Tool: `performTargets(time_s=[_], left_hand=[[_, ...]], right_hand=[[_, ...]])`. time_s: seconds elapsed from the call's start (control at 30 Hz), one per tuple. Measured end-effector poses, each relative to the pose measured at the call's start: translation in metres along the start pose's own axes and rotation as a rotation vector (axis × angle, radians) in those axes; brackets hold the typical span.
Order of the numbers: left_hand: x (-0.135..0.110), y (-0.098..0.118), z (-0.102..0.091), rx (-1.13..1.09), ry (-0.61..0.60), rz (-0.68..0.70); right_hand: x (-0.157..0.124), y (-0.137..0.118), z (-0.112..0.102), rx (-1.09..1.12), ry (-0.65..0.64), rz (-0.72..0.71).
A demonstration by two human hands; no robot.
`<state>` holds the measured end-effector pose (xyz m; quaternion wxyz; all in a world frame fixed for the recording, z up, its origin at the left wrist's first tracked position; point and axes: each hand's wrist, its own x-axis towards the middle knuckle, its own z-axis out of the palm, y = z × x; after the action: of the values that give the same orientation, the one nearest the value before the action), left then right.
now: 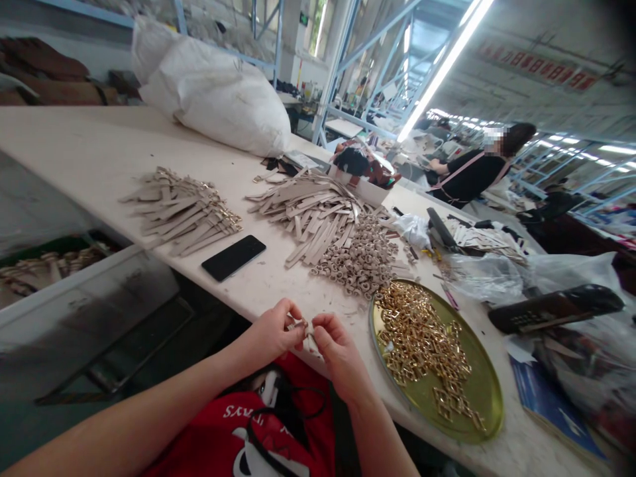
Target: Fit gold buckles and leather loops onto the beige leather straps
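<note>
My left hand (272, 331) and my right hand (338, 351) meet at the table's near edge, both pinched on a small beige strap piece (304, 331) held between them. Just right of my right hand lies a round gold tray (484, 404) filled with several gold metal buckles (422, 334). Beyond my hands sits a heap of small beige loops (360, 255). Behind it lies a pile of loose beige straps (315, 209). Further left is a pile of straps with gold buckles fitted (183, 212).
A black phone (233, 257) lies on the white table (89, 152) left of my hands. A big white sack (218, 93) sits at the back. Plastic bags (566, 278) and a black tool (556, 308) crowd the right. Another person (472, 172) works at a far table.
</note>
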<state>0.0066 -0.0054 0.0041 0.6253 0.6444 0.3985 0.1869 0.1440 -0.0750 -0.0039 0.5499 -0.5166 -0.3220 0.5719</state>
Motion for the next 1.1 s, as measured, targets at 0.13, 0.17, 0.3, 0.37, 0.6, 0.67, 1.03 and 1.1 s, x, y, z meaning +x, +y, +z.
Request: performTargets(time_s=[0.13,0.17,0.3,0.37,0.6,0.67,1.03,1.1], left_hand=[[0.001,-0.001,-0.003,0.142,0.036,-0.02],[0.002,-0.002,-0.004,0.177,0.04,-0.022],[0.009,-0.009,-0.005,0.199,0.018,-0.057],[0.012,-0.012,-0.003,0.135,-0.026,-0.099],[0.014,-0.018,-0.006,-0.008,-0.13,-0.16],[0.012,-0.015,-0.011,0.013,-0.176,-0.133],[0.011,-0.013,-0.006,-0.008,-0.264,-0.16],[0.01,-0.015,-0.004,-0.007,-0.265,-0.166]], right_hand=[[0.004,0.013,-0.002,0.117,-0.125,0.182],[0.005,0.015,-0.002,0.143,-0.123,0.187],[0.004,0.017,0.002,0.253,-0.072,0.147],[0.005,0.016,0.004,0.293,-0.06,0.117],[0.012,0.017,0.002,0.217,-0.031,0.032],[0.016,0.018,-0.001,0.124,0.039,0.006],[0.022,0.021,-0.013,-0.488,0.148,-0.098],[0.018,0.023,-0.018,-0.523,0.079,-0.066]])
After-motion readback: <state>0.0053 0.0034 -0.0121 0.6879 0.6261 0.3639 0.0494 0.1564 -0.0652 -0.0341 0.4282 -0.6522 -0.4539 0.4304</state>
